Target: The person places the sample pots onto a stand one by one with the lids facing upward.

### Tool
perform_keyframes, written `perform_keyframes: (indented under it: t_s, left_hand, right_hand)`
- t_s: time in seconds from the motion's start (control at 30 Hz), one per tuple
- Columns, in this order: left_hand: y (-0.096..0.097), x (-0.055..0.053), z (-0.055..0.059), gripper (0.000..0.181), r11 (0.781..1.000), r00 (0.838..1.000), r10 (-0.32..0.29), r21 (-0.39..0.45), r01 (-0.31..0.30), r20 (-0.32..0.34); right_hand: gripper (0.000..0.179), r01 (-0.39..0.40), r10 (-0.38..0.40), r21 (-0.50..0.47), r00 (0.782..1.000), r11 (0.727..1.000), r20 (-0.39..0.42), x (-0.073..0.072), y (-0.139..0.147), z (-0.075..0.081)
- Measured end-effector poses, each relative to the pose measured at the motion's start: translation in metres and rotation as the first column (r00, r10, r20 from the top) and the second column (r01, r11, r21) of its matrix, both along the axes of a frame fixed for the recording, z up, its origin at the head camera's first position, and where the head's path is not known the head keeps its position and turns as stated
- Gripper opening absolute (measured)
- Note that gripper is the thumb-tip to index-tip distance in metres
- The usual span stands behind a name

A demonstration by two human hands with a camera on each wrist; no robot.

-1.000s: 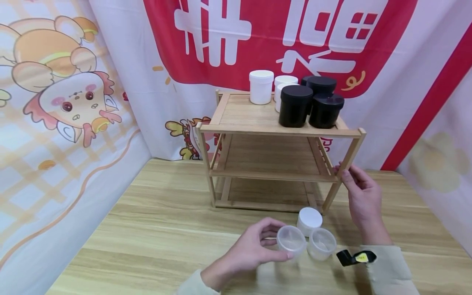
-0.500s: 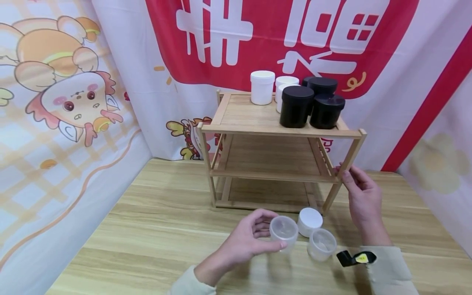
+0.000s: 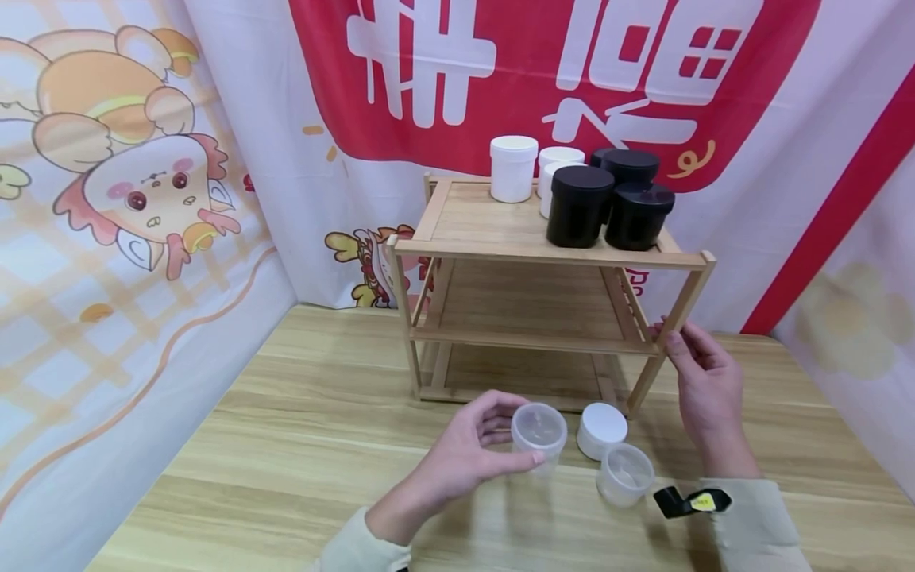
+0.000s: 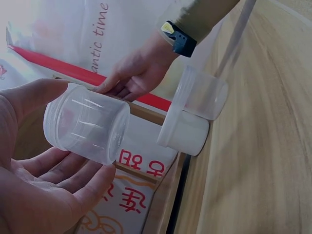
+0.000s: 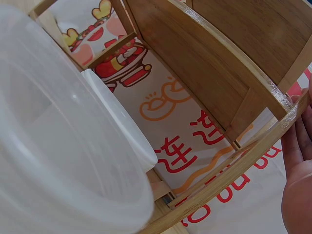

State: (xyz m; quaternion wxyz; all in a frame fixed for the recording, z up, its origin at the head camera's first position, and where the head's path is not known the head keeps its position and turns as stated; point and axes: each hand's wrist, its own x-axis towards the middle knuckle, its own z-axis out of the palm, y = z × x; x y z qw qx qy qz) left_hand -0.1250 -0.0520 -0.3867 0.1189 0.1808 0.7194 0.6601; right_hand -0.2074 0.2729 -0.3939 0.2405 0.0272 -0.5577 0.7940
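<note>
My left hand (image 3: 457, 453) grips a clear plastic jar (image 3: 538, 433), thumb on the near side and fingers round the far side. The left wrist view shows this jar (image 4: 90, 122) raised above the tabletop. My right hand (image 3: 706, 385) holds the front right leg of a wooden three-tier shelf rack (image 3: 475, 218), thumb in front and fingers partly hidden behind the post. Between the hands, a white-topped jar (image 3: 602, 429) stands by the rack's foot, with a second clear jar (image 3: 625, 475) close in front of it.
White jars (image 3: 513, 168) and several black jars (image 3: 581, 206) stand grouped on the rack's top tier, towards the right. Printed curtains (image 3: 229, 103) hang behind and beside the wood-grain table (image 3: 286, 445). Close to the right wrist camera, a clear jar (image 5: 63, 136) covers much of the left side.
My left hand has carried the clear jar left and a little towards the rack, away from the two jars on the table. The right hand keeps its place on the rack's leg.
</note>
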Motion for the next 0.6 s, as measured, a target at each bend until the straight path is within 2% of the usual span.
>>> perform_keyframes:
  t_s: [0.6]
  left_hand:
    - [-0.028,-0.005,0.028,0.059,0.997,0.997,0.047,0.069,-0.042,-0.064]
  right_hand:
    - [0.041,0.004,-0.004,0.005,1.000,1.000,0.029,0.002,-0.001,0.002]
